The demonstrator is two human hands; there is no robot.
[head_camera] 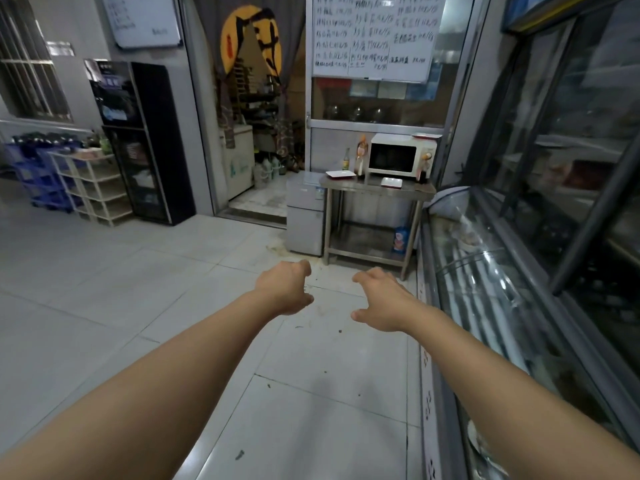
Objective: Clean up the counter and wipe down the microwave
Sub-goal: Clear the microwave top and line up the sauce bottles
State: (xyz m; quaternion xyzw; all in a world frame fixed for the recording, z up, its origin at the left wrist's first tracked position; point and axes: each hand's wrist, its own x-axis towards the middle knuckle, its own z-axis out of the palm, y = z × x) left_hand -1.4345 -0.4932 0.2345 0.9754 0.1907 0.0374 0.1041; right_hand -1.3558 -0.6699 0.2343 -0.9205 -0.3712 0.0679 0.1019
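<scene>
Both hands are extended forward at mid-height over the tiled floor (173, 271), well apart from the work area; the left hand (285, 289) and the right hand (377, 299) are held palm-down with fingers loosely curled, and nothing is grasped by either. This posture is judged to belong to an approach, no item being within reach yet. The microwave (401, 155) is located at the back of the steel bench (374, 190), against the wall panel, with its door facing the camera and its long axis running left to right along the bench. A white tray (341, 173) lies flat at the bench's left front and a second tray (391, 182) just in front of the microwave; bottles (360, 157) stand upright to its left, and another bottle (425, 164) to its right. A flat item (426, 135) rests on the microwave's top. No cloth is visible in either hand.
</scene>
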